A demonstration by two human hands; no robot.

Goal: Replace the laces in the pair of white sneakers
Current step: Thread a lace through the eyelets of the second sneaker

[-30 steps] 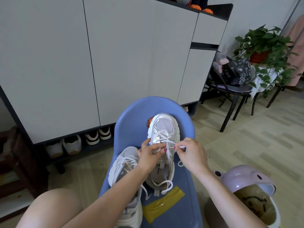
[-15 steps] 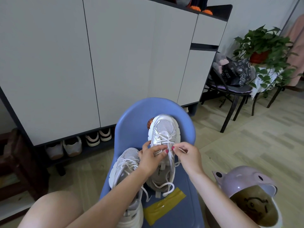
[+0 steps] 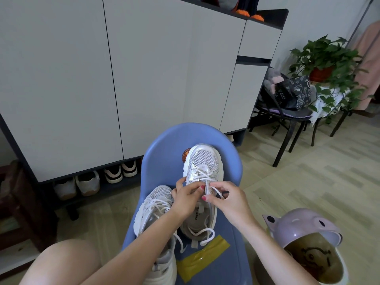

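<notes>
On blue chair (image 3: 164,159) | sneaker (image 3: 202,167) insole reads "CECE", partly hidden | both hands' fingers (image 3: 207,197) pinch white lace (image 3: 216,191)

White cabinet (image 3: 144,79), pale wood floor (image 3: 308,182), black chair (image 3: 287,120), potted plant (image 3: 324,58)

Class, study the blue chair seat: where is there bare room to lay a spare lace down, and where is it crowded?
Bare blue chair seat lies right of the yellow tape along the near right edge. The middle is crowded: two sneakers, left hand, right hand.
</notes>
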